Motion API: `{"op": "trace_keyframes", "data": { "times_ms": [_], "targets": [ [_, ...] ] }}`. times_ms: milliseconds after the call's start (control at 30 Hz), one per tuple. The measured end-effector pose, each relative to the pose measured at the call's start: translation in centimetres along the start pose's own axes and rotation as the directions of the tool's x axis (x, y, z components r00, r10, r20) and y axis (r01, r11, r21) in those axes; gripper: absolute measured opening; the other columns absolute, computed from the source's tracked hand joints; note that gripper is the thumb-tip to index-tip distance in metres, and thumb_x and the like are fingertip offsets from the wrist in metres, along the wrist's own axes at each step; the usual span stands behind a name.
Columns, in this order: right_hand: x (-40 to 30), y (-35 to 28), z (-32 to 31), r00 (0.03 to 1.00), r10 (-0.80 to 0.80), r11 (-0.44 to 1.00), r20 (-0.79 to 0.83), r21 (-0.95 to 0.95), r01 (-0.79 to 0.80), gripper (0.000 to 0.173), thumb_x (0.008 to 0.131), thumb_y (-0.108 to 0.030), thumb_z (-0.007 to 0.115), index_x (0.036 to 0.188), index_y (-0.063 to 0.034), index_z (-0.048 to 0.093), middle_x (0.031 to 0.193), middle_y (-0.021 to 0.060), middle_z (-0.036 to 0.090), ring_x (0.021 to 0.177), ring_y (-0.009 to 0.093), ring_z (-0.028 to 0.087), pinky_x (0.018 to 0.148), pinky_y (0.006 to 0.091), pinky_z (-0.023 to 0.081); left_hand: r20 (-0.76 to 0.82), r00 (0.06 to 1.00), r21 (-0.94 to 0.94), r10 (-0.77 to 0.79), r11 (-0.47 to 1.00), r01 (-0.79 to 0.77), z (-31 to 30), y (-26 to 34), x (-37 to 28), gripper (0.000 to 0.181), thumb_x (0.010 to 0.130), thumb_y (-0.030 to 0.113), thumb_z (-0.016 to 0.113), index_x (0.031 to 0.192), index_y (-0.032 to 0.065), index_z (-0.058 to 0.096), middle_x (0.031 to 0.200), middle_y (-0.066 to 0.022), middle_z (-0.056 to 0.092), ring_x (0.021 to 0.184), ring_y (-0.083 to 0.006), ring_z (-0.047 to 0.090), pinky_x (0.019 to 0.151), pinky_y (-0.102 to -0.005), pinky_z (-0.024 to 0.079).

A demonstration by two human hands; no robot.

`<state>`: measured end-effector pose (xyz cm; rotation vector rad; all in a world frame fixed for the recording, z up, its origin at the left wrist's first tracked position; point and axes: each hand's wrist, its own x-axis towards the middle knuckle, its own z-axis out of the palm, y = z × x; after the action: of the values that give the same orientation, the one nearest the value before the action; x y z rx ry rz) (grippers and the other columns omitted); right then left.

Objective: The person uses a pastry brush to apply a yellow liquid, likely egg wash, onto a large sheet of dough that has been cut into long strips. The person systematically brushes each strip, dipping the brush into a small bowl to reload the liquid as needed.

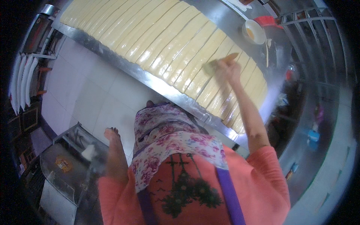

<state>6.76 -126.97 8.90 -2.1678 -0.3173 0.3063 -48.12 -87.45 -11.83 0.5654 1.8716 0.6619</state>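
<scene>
My right hand grips a pastry brush by its wooden handle. Its pale bristles, blurred, are over or against the dough; contact is hard to tell. Long strips of pale dough lie side by side across the metal worktable, with narrow cuts between them. Much of their surface shines wet, most strongly along the near ends. My left hand hangs beside my body over the tiled floor, away from the table, and no object shows in it. Its fingers are partly hidden by the angle.
Beyond the dough stands a white bowl with a little yellow liquid. A long pale utensil and a red object are near it. Metal racks rise at the right. A dark chair-like frame stands on the floor at my left.
</scene>
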Motion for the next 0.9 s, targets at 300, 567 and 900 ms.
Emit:
{"op": "trace_keyframes", "data": {
  "times_ms": [300,567,900],
  "targets": [
    [-3.0,0.0,0.8,0.956,-0.283,0.928,-0.072,-0.271,0.254,0.024,0.073,-0.017,0.061,0.092,-0.0025,0.066,0.082,0.0141,0.068,0.078,0.024,0.067,0.071,0.0325,0.051,0.012,0.997,0.040,0.072,0.997,-0.072,0.4,-0.2,-4.3,0.029,0.082,0.013,0.043,0.111,0.0054,0.044,0.093,-0.0165,0.057,0.063,-0.0260,0.057,0.049,-0.0329,0.044],
    [-13.3,-6.7,3.1,0.964,-0.007,0.996,0.265,0.084,-0.016,0.022,0.082,-0.016,0.067,0.089,0.0050,0.068,0.074,0.0078,0.067,0.059,0.010,0.056,0.054,0.0262,0.047,0.009,1.000,0.082,0.022,0.996,-0.022,0.5,-1.9,-5.5,0.024,0.086,0.016,0.041,0.106,0.0040,0.045,0.089,-0.0140,0.057,0.062,-0.0222,0.056,0.043,-0.0303,0.043],
    [-4.5,-3.0,-2.4,0.999,0.016,0.995,0.052,0.100,-0.021,0.022,0.079,-0.017,0.070,0.082,0.0048,0.068,0.071,0.0071,0.066,0.065,0.011,0.060,0.058,0.0256,0.048,0.124,0.983,0.223,0.134,0.962,-0.159,1.3,-1.2,-8.9,0.025,0.091,0.021,0.043,0.111,0.0044,0.045,0.089,-0.0129,0.056,0.062,-0.0207,0.057,0.045,-0.0291,0.044]
  ]
}}
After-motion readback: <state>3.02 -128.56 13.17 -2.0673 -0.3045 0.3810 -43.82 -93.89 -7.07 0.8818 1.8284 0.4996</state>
